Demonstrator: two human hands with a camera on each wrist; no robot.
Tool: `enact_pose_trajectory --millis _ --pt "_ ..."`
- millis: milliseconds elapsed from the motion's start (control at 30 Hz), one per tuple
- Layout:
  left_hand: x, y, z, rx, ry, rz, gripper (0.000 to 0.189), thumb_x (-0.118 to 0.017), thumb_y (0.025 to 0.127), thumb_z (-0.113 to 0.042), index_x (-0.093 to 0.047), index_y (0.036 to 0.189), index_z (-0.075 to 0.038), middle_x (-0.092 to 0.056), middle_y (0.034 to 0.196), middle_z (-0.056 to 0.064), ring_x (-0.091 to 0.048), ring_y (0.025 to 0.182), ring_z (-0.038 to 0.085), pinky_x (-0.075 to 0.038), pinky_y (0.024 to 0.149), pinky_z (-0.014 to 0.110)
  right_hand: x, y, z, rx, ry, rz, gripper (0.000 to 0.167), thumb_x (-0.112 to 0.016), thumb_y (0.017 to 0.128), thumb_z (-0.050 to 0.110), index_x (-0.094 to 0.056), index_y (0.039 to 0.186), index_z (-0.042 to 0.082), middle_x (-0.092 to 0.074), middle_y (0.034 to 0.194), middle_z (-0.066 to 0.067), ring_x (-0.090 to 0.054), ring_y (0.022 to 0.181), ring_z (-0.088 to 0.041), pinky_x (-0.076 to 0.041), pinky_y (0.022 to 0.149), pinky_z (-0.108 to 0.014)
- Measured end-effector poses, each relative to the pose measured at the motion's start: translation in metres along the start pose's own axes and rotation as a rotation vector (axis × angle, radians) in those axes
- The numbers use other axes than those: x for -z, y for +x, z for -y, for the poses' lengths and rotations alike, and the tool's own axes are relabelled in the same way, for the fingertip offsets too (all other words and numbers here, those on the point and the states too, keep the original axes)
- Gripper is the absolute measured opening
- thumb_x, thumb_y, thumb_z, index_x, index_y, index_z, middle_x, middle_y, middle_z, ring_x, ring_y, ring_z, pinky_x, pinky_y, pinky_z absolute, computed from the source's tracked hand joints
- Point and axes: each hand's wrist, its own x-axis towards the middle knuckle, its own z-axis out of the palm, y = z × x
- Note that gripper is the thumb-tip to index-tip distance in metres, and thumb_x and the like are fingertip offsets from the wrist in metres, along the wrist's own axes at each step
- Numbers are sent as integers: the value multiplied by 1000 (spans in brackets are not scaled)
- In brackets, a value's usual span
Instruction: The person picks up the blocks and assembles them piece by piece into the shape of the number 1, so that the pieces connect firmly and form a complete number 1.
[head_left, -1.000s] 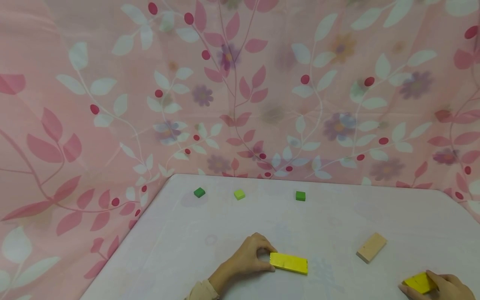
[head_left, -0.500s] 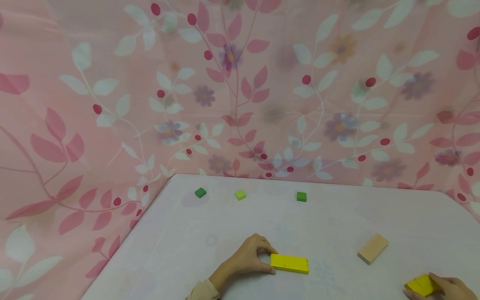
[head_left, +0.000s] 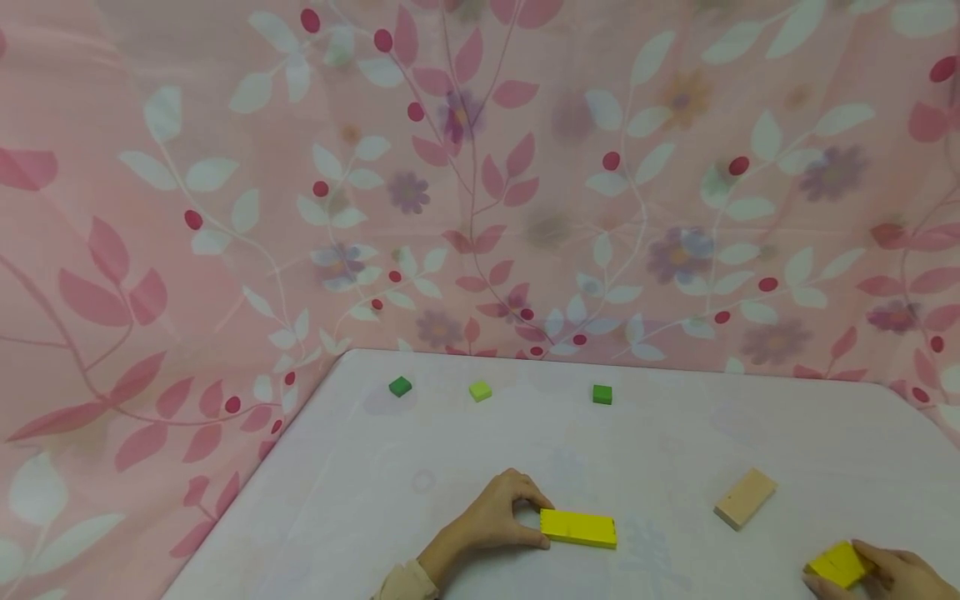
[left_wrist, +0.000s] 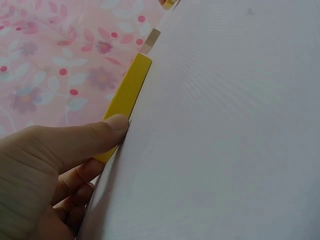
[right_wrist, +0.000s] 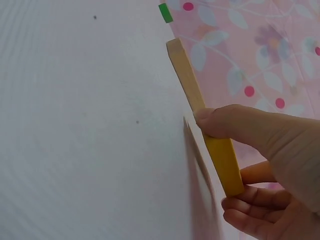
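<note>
Near the middle front of the table, my left hand (head_left: 501,512) pinches the left end of a long yellow wooden block (head_left: 578,527) between thumb and fingers. In the left wrist view the thumb presses on the yellow block (left_wrist: 129,87). At the lower right edge of the head view, my right hand (head_left: 896,575) pinches another yellow block (head_left: 838,565); the fingers cover part of it. Seen from the right wrist, the thumb lies on this yellow block (right_wrist: 223,162), and a shadow shows on the table beside it. A plain wooden block (head_left: 746,498) lies slantwise between the hands, nearer the right one.
Toward the back of the white table (head_left: 525,442) lie a dark green block (head_left: 401,387), a light green block (head_left: 480,391) and a green block (head_left: 602,394). A pink floral cloth (head_left: 480,183) hangs behind the table and along its left side.
My right hand and its yellow block have shifted very slightly. The left hand and the other blocks stay in place; the head view has moved a little.
</note>
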Motion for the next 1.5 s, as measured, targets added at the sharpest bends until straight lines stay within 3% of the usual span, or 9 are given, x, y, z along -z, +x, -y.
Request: enact_pose_trajectory --millis 267,433,733,933,1100,1200,1367,1433,1500 --pt "0 -2 0 -1 -8 -12 35 -84 69 -25 -74 99 -12 -66 90 -12 -47 88 -2 -38 80 17 7 -8 14 -29 128 34 129 -61 57 82 -30 132 -18 -31 116 -41 -44 96 -46 -48 78 -51" --pt "0 -3 0 -3 -7 -10 35 -84 68 -24 -74 99 -12 -66 89 -12 -47 88 -2 -38 80 17 11 -30 35 23 250 -84 118 -70 58 73 -37 131 -14 -32 118 -40 -48 93 -44 -49 75 -49" --pt "2 -4 0 -1 -6 -15 35 -85 68 -24 -74 99 -12 -66 89 -12 -47 87 -2 -38 80 16 13 -44 62 221 371 -369 87 -81 67 48 -52 120 -14 -48 107 -36 -56 82 -38 -52 68 -48" --pt "1 -3 0 -22 1 -9 34 -84 69 -25 -74 99 -14 -67 90 -11 -48 87 -2 -37 79 15 12 -50 71 359 377 -428 79 -80 70 46 -56 117 -14 -54 103 -31 -56 79 -33 -52 65 -48" --pt "2 -3 0 -24 9 -10 34 -84 69 -26 -75 99 -14 -67 90 -12 -48 87 -2 -37 78 15 13 -53 80 471 384 -435 73 -82 69 41 -59 116 -9 -57 105 -26 -56 72 -10 -48 57 -23" --pt "2 -3 1 -23 1 -6 34 -84 69 -25 -75 99 -14 -67 90 -12 -48 87 -2 -37 78 15 13 -53 89 551 383 -430 71 -83 68 38 -60 117 -8 -57 106 -24 -55 73 -5 -46 59 -20" --pt "0 -2 2 -32 1 -6 34 -84 69 -26 -75 100 -14 -67 90 -12 -48 86 -2 -37 78 15 8 -55 114 701 427 -541 63 -89 59 24 -65 109 -6 -57 101 -12 -46 73 5 -38 63 -6" --pt "-1 -2 2 -36 5 -9 34 -84 69 -27 -75 100 -15 -67 90 -12 -48 86 -2 -37 77 15 7 -57 125 743 433 -574 62 -90 56 23 -67 106 -6 -57 98 -10 -46 75 1 -40 64 -5" --pt "-1 -2 2 -41 11 -10 34 -84 69 -27 -75 99 -15 -67 90 -12 -48 86 -3 -37 77 14 8 -58 133 754 423 -561 64 -90 56 25 -66 106 -7 -57 97 -10 -50 78 -7 -48 63 -14"
